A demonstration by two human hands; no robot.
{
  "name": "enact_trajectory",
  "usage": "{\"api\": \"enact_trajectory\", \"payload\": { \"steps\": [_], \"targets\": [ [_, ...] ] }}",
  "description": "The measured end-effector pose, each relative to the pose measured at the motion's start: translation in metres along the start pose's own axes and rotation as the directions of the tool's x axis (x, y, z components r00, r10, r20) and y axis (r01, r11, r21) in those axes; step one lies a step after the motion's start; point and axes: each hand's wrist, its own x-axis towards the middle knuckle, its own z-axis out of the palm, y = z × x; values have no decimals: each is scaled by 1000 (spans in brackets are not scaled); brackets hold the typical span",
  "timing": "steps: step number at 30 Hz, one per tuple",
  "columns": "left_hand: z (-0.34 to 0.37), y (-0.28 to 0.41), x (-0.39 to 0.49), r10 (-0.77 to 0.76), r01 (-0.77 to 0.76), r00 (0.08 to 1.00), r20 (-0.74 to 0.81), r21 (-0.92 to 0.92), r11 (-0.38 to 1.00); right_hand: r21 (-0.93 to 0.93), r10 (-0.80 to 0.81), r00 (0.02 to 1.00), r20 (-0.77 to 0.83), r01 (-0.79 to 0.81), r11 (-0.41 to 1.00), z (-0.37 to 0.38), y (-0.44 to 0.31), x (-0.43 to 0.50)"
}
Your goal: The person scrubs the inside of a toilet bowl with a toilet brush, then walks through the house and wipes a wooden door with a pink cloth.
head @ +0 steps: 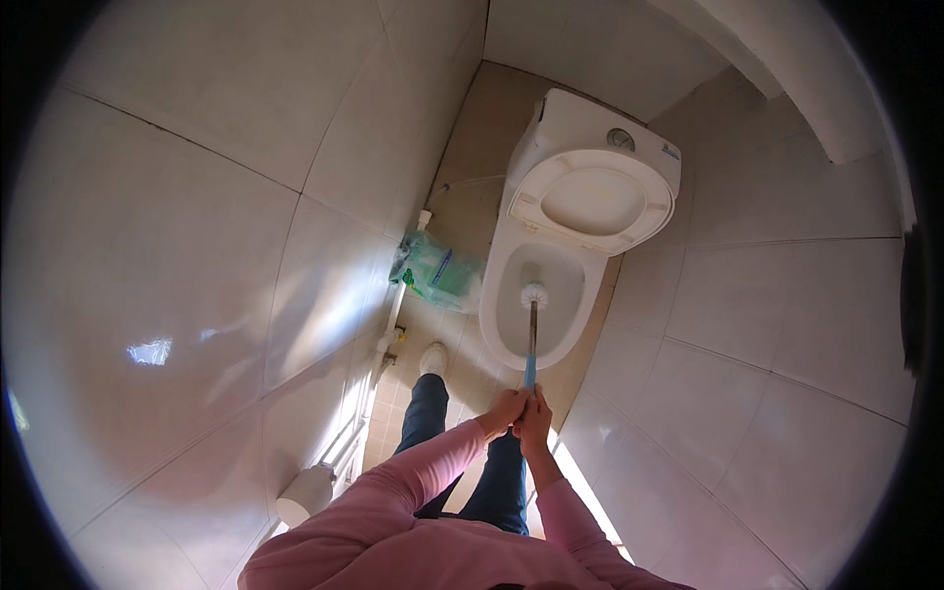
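Both of my hands grip the blue handle of a toilet brush (532, 365) in front of my body. My left hand (506, 410) and my right hand (534, 422) are close together on it. The brush's white round head (534, 295) is down inside the bowl of a white toilet (494, 295), near the bowl's middle. Whether the bristles touch the bowl wall, I cannot tell. The toilet seat and lid (595, 199) are raised and lean against the cistern (582, 118), which has a round flush button (621, 139) on top.
Left of the toilet, a green plastic bag liner (442, 274) sits against the wall. A pipe with a yellow-marked valve (400, 334) runs along that wall, and a white cylindrical holder (306, 495) is mounted nearer me. Tiled walls (737, 310) stand close on both sides.
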Motion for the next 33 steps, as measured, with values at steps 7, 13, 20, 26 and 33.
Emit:
{"api": "enact_trajectory", "payload": {
  "steps": [7,13,20,26,33],
  "targets": [
    [-13,-13,3,19,-17,1000,-19,128,992,39,169,984,53,-171,985,5,12,-2],
    [-31,-23,-39,622,-443,752,-217,532,722,-304,-163,966,200,219,927,9,50,-19],
    [-111,84,-31,458,-409,761,-459,208,888,-170,-84,932,352,152,974,32,26,-9],
    [-231,237,147,524,-416,734,-432,325,849,-181,80,969,235,-37,983,-10,84,24],
    [-304,335,275,458,-256,763,-456,438,862,-144,269,958,98,-254,956,-44,153,41]
  ]
}}
